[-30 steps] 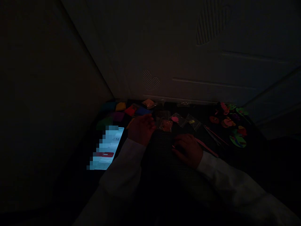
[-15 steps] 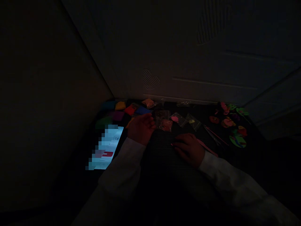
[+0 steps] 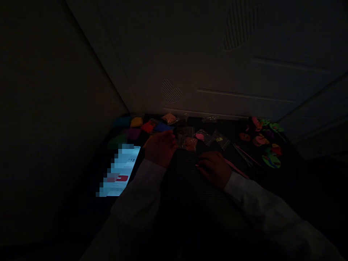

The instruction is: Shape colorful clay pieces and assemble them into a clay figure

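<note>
My left hand (image 3: 161, 148) rests with curled fingers on the dark ribbed mat (image 3: 187, 174). It sits just left of a clear bag of red-orange clay (image 3: 189, 144). Whether it holds anything is too dim to tell. My right hand (image 3: 213, 168) lies lower on the mat, closed around a slim pink modelling tool (image 3: 235, 168) whose ends show on both sides of the fingers. Further clear bags with pink clay (image 3: 202, 136) and yellow-green clay (image 3: 220, 139) lie above that hand.
A lit phone screen (image 3: 119, 170), partly pixelated, lies left of my left hand. Coloured clay packets (image 3: 149, 127) line the wall corner. Colourful clay shapes (image 3: 261, 141) lie at the right, beside thin pink sticks (image 3: 246, 155). A white door (image 3: 217, 65) stands behind.
The whole view has shifted slightly left and up as my head moved. My hands stay in nearly the same places on the mat, with no visible change of grip.
</note>
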A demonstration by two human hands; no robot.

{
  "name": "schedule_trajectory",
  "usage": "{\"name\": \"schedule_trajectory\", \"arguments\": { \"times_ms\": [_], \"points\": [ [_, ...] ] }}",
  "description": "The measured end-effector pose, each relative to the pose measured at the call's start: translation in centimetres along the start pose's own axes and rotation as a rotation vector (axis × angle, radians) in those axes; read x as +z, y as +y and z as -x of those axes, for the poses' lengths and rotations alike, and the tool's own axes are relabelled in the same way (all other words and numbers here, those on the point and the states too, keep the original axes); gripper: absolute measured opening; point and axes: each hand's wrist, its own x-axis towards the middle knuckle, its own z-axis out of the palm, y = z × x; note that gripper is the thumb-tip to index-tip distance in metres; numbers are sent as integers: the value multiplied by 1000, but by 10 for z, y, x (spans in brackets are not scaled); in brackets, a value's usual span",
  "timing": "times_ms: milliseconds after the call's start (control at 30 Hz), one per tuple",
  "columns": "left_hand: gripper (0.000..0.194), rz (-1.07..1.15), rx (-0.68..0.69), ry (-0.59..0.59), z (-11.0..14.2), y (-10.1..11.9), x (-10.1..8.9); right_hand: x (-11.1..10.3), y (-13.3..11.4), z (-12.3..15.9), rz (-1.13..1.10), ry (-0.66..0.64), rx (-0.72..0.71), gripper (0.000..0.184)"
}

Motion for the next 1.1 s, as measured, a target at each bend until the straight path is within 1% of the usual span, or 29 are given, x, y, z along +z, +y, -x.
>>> {"name": "schedule_trajectory", "arguments": {
  "times_ms": [233,533,633,700,800,867,967,1100],
  "points": [
    [18,-4,8,-1,2,1,2,-2,-4,-2,-13,1,3,16],
    [18,8,-6,-6,2,2,2,0,1,3,-39,-10,8,19],
    [18,8,-7,-1,3,3,2,-2,2,4,-48,-24,-4,23],
    [17,9,-6,-2,3,3,2,-4,2,6,-31,-49,-35,31],
    [18,15,0,-10,2,2,1,-8,3,9,62,-128,-104,47],
    [20,25,4,-18,2,2,0,-10,3,11,136,-186,-129,54],
    [21,37,-2,-18,2,2,1,-11,4,14,196,-251,-142,59],
    [21,18,-4,5,3,2,2,-13,1,15,202,-282,-172,59]
  ]
}}
